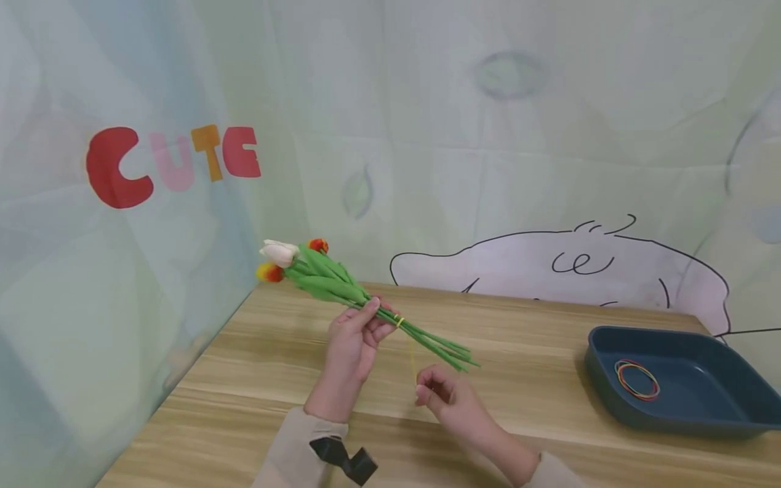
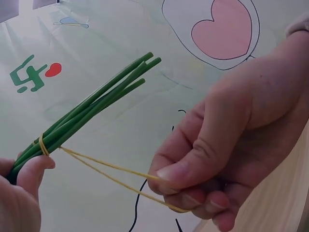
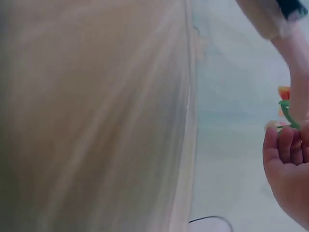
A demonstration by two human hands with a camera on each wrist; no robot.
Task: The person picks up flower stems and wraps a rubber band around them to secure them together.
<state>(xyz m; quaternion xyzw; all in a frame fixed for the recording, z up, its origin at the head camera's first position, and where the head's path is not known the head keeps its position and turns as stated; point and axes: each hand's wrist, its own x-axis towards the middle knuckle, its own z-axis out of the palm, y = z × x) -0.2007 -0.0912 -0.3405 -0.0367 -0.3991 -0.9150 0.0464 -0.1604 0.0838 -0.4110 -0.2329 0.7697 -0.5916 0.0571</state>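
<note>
My left hand grips a bunch of artificial tulips by its green stems, with the flower heads pointing up to the left. One head is a white tulip; the others are orange and yellow. A yellow rubber band goes round the stems just past my left thumb. Its free loop stretches away from the stems, pinched between the thumb and fingers of my right hand. In the right wrist view, part of my right hand shows at the right edge, with little of the bunch visible.
A dark blue tray stands on the wooden table at the right. Several coloured rubber bands lie inside it. A printed cloth backdrop rises behind the table and along its left side.
</note>
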